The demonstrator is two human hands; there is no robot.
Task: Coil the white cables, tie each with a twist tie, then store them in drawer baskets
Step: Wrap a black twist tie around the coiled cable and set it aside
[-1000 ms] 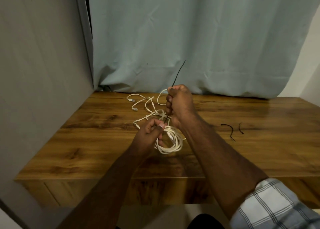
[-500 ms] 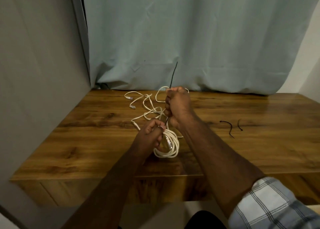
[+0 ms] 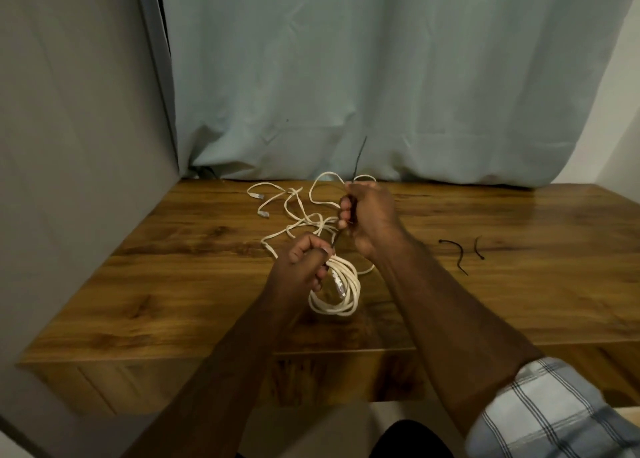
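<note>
My left hand (image 3: 300, 265) grips the top of a coiled white cable (image 3: 341, 293), whose loops hang down just above the wooden table (image 3: 173, 284). A black twist tie (image 3: 358, 158) runs from the coil up through my right hand (image 3: 367, 215), which holds it in a closed fist; its free end sticks up past my knuckles. Behind the hands a loose white cable (image 3: 291, 208) lies tangled on the table, its two connectors at the far left.
Two more black twist ties (image 3: 453, 253) (image 3: 478, 248) lie on the table to the right of my right arm. A grey wall (image 3: 69, 146) borders the table on the left and a pale curtain (image 3: 381, 77) hangs behind it. Drawer fronts show below the table's front edge.
Both hands have stayed nearly where they were, the right fist still pulling the tie upward from the coil. The camera view has shifted slightly.
</note>
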